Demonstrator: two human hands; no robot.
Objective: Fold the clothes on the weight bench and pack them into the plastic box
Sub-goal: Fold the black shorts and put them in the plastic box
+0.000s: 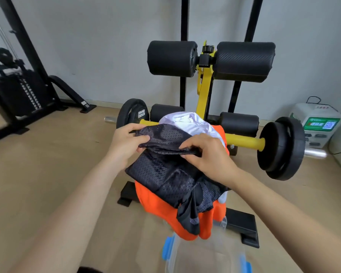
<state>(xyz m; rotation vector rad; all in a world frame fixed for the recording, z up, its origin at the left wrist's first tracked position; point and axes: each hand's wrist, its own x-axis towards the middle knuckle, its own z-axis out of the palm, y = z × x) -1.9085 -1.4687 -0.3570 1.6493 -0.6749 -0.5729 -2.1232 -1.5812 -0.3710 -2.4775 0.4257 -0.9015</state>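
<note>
1. Box (205, 257): clear plastic with blue clips, on the floor at the bottom of view, just below the bench end. Looks empty, though it's blurred and cropped, so I can't be sure. Judgement: packing not started.
2. Orange garment (158, 207): lowest layer, draped over the near end of the bench (242, 225), hem hanging close above the box rim.
3. Mesh garment (165, 174): dark, lies on top of the orange one; a strap end dangles down over the orange front.
4. Left hand (126, 144): closed, pinching the mesh top edge at its left end, thumb on top.
5. Right hand (207, 152): closed, fingers curled down, pinching the same edge at its right end. Both hands hold the mesh lifted slightly off the pile.
6. White garment (191, 123): furthest back on the pile, partly under the mesh, touching the orange.
7. Step in hand, as I read it: separating the mesh piece to fold it. Do it well by:
   - keeping both pinches on the one edge, pulling it taut and level
   - lifting clear so the orange and white don't drag off
   - tucking the dangling strap in before the first fold
   - folding narrow enough for the box.
</note>
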